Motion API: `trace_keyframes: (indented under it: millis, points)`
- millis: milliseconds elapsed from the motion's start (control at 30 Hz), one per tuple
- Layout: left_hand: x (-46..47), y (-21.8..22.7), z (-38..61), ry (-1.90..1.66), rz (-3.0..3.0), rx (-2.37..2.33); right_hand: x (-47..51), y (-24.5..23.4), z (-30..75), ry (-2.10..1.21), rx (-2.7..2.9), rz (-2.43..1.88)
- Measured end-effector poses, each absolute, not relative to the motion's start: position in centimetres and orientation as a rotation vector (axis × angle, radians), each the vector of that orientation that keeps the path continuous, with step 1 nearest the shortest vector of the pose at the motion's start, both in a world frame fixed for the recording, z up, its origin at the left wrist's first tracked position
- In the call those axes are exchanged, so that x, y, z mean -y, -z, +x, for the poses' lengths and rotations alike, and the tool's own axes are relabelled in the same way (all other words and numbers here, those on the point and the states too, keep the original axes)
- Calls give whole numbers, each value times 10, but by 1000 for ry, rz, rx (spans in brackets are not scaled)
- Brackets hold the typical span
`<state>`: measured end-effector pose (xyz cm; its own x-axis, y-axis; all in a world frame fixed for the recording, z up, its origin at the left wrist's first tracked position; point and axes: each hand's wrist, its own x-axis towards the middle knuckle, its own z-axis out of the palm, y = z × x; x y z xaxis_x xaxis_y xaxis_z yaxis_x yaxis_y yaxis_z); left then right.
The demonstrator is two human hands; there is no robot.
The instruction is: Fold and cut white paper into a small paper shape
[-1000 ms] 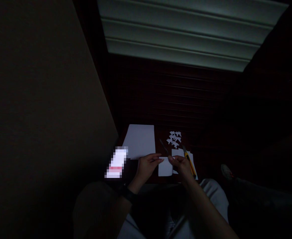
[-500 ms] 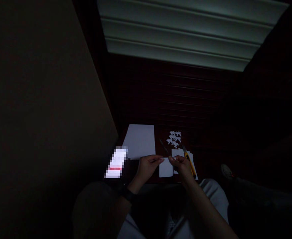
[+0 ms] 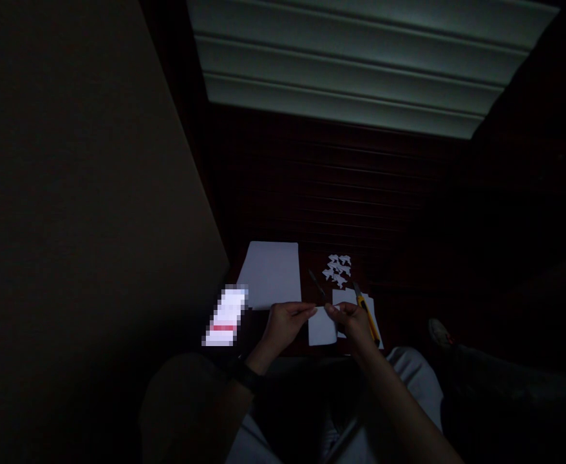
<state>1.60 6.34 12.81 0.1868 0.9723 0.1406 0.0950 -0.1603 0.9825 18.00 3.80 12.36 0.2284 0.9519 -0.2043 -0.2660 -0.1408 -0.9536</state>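
Note:
Between my hands hangs a small sheet of white paper (image 3: 322, 327), its top edge pinched at both corners. My left hand (image 3: 285, 323) closes thumb and fingers on the upper left corner. The upper right corner is gripped by my right hand (image 3: 353, 321), whose fingertips partly cover it. Just beyond, a thin dark pointed tool (image 3: 316, 282) lies on the table, its near end beside my right fingers. A yellow utility knife (image 3: 368, 319) rests right of my right hand, on several loose white sheets (image 3: 344, 296).
A larger white sheet (image 3: 273, 274) covers the table's left side. Several small folded white paper pieces (image 3: 338, 269) sit at the back right. A lit, blurred-out screen (image 3: 226, 316) is at left. Another person's shoe (image 3: 440, 334) shows at right. The room is dark.
The small sheet and both hands have barely shifted; the sheet's lower edge sits very slightly lower. Everything else stays in place.

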Motion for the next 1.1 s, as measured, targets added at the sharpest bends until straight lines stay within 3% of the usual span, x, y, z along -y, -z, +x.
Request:
trace_keyframes:
  millis: [833, 1100]
  points:
    - [-69, -129, 9, -1058, 1498, -1061, -39, -124, 186, -1314, 801, -1201]
    - [-72, -127, 8, -1084, 1530, -1129, -38, -119, 184, -1163, 993, -1309]
